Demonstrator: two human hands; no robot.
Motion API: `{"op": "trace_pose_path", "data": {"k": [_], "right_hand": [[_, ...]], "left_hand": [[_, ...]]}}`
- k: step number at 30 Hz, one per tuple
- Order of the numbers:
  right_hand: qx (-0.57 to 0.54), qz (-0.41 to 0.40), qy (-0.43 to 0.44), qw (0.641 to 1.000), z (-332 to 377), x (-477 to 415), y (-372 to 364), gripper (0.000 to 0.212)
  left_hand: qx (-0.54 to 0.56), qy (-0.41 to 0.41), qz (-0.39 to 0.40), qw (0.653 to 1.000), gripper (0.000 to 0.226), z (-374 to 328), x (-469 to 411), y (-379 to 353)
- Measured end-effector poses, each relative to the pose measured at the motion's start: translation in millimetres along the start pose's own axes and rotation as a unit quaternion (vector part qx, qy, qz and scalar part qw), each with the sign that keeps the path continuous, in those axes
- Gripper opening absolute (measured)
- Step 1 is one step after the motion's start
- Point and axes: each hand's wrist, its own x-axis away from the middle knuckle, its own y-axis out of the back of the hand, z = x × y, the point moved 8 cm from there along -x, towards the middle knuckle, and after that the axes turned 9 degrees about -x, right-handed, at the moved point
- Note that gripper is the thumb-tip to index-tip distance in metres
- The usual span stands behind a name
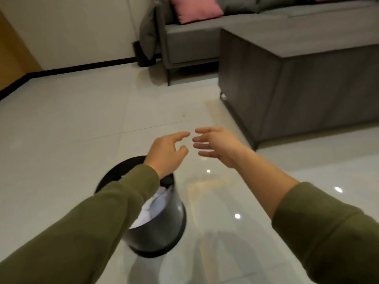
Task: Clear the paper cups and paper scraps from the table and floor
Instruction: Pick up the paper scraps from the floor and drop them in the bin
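Head view. Stretching both olive-green sleeves forward, bringing the left hand and the right hand almost tip to tip in mid-air without touching. Spreading the left fingers loosely, slightly curved, gripping nothing. Splaying the right fingers nearly straight, likewise carrying nothing. Probably holding both hands wide and relaxed simply for want of anything to carry.

Keeping the round black plastic waste bin below and nearer than the left fingers, partly under that wrist. Showing crumpled white paper scraps inside it, piled toward the rim, so apparently serving as the collecting point and standing close for short drops. Seeing no paper cup in this view.

Leaving only the glossy pale tiled floor under the fingertips. Placing the low grey block table beyond and to the right of the right fingers, well apart, probably the next place worth checking.
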Motion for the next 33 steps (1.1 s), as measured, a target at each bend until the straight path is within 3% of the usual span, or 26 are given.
{"op": "trace_pose_path", "data": {"k": [7, 12, 16, 23, 26, 29, 31, 33], "right_hand": [[-0.016, -0.173, 0.081, 0.981, 67.4, 87.4, 252.9, 0.022], [-0.004, -0.308, 0.102, 0.946, 87.2, 192.0, 439.7, 0.021], [-0.037, -0.373, 0.099, 0.922, 70.7, 252.1, 531.1, 0.023], [-0.024, -0.427, 0.064, 0.902, 6.5, 279.8, 595.8, 0.026], [-0.002, -0.449, 0.026, 0.893, -42.0, 283.6, 617.6, 0.028], [0.0, -0.445, -0.023, 0.895, -108.6, 275.4, 627.9, 0.03], [-0.025, -0.448, -0.046, 0.892, -152.5, 269.3, 628.6, 0.033], [-0.073, -0.459, -0.055, 0.884, -188.0, 262.6, 624.4, 0.034]], "left_hand": [[0.004, -0.158, 0.04, 0.987, 0.037, -226.6, -31.9, -90.3], [0.038, -0.261, 0.087, 0.961, 0.032, -405.5, -12.1, -176.9], [0.022, -0.319, 0.164, 0.933, 0.033, -491.8, 26.8, -249.4], [-0.033, -0.361, 0.301, 0.882, 0.035, -504.4, 72.9, -374.6], [-0.07, -0.363, 0.366, 0.854, 0.049, -472.3, 84.1, -436.4], [-0.143, -0.387, 0.429, 0.803, 0.068, -424.8, 100.6, -495.8], [-0.178, -0.403, 0.451, 0.776, 0.067, -397.3, 109.7, -528.1], [-0.187, -0.395, 0.458, 0.774, 0.062, -377.4, 113.3, -552.2]]}}
